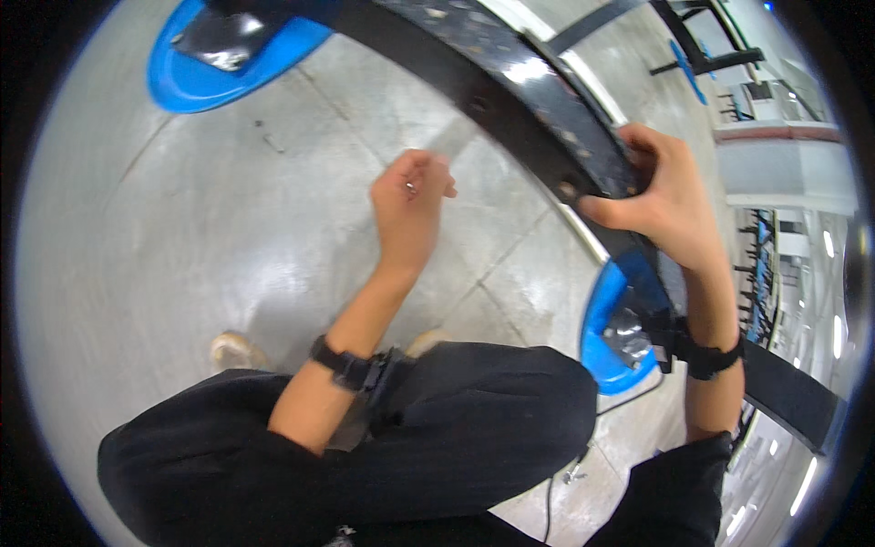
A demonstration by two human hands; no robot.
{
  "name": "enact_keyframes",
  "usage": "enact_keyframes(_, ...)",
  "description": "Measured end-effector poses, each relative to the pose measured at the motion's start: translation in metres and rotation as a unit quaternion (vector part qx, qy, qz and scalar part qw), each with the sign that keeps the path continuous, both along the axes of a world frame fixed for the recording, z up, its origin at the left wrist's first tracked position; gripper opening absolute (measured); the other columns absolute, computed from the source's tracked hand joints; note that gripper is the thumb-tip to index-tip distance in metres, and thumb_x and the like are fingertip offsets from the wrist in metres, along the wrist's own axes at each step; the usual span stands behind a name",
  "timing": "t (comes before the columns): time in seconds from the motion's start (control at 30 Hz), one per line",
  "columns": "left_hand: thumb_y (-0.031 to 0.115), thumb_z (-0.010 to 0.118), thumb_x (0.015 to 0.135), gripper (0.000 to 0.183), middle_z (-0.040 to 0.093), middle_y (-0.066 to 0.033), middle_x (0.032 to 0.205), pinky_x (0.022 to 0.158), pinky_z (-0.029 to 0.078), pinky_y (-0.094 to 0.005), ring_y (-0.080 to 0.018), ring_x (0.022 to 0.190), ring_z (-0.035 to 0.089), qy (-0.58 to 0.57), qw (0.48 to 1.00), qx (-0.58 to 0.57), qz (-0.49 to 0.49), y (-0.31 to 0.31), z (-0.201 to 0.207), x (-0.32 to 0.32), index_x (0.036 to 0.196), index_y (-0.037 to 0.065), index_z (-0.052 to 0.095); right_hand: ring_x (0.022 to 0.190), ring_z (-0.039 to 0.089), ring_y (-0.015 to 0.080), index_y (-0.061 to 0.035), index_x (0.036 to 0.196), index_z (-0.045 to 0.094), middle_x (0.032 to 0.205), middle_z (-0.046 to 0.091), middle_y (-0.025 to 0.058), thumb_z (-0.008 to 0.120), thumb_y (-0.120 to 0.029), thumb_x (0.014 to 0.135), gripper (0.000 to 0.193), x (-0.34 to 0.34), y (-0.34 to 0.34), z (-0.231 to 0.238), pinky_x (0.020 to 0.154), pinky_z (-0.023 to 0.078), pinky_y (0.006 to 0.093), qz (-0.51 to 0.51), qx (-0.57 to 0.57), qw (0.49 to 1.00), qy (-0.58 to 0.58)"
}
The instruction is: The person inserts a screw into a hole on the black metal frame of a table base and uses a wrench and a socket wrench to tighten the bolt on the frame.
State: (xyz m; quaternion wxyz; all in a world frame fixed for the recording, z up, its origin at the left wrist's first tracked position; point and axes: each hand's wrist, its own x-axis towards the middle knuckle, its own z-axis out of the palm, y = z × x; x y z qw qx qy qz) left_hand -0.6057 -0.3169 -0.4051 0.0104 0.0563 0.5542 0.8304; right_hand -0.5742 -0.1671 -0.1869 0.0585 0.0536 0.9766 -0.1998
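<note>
A long black beam (pixel 519 137) with round holes in its side runs from the upper middle toward the right, with scraps and specks along its top. My right hand (pixel 661 191) grips it, the thumb pressed on the near face beside a hole and the fingers over the far edge. Left of the beam, apart from it, my left hand (pixel 408 196) hangs over the floor with its fingers curled closed. A tiny shiny spot shows between those fingers, too small to name. Both wrists wear black straps.
Two blue oval bases (pixel 196 87) carry dark parts with shiny plastic on them, one upper left and one below the beam. Small bits (pixel 269 137) lie on the grey floor (pixel 228 219). A black cable (pixel 550 501) trails by my knee. Black frames (pixel 711 55) stand farther right.
</note>
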Motion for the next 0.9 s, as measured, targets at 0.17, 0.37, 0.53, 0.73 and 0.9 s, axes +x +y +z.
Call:
enact_keyframes(0.17,0.011,0.058,0.08,0.012,0.065,-0.0131,0.074,0.061,0.048,-0.0307,-0.0194,0.066,0.063,-0.08,0.969,-0.231,-0.029,-0.034,-0.099,-0.024,0.081,0.0,0.061,0.059,0.044,0.0085,-0.0006,0.08,0.056,0.066,0.047,-0.0003,0.074,-0.023,0.052,0.04,0.001,-0.009,0.002,0.054,0.034,0.0209,0.008,0.023,0.998,0.057)
enact_keyframes(0.37,0.003,0.051,0.077,0.019,0.063,-0.0192,0.09,0.079,0.047,-0.0425,-0.0345,0.09,0.059,-0.075,0.811,-0.578,0.061,-0.13,-0.181,-0.088,0.092,0.002,0.061,0.061,0.042,0.0066,-0.003,0.079,0.051,0.067,0.044,-0.0011,0.073,-0.018,0.05,0.04,0.0,-0.011,-0.001,0.056,0.033,0.0194,-0.039,-0.02,0.999,0.03)
enact_keyframes(0.53,0.002,0.049,0.078,0.034,0.056,-0.0188,0.109,0.085,0.044,-0.042,-0.0354,0.101,0.054,-0.026,0.772,-0.614,0.161,-0.19,-0.19,-0.158,0.112,0.005,0.052,0.065,0.041,0.0061,-0.0023,0.08,0.047,0.07,0.041,-0.0014,0.073,-0.014,0.046,0.045,0.001,-0.008,-0.001,0.06,0.034,0.0182,-0.038,0.018,0.999,0.002)
enact_keyframes(0.73,0.0,0.05,0.076,0.048,0.052,-0.021,0.115,0.091,0.042,-0.0429,-0.0378,0.109,0.049,0.055,0.696,-0.716,0.006,-0.208,-0.188,-0.221,0.123,0.01,0.048,0.066,0.042,0.0076,-0.0017,0.082,0.045,0.072,0.042,0.0002,0.072,-0.012,0.043,0.049,-0.003,-0.009,0.0,0.064,0.035,0.0172,-0.071,0.032,0.997,-0.007)
enact_keyframes(0.9,-0.001,0.05,0.075,0.05,0.052,-0.0188,0.116,0.095,0.04,-0.0422,-0.0357,0.111,0.048,0.185,0.69,-0.7,-0.011,-0.21,-0.199,-0.243,0.123,0.013,0.05,0.065,0.047,0.0075,-0.0016,0.082,0.046,0.071,0.047,0.0009,0.071,-0.012,0.042,0.048,-0.003,-0.009,-0.002,0.064,0.039,0.0187,-0.082,0.002,0.997,-0.001)
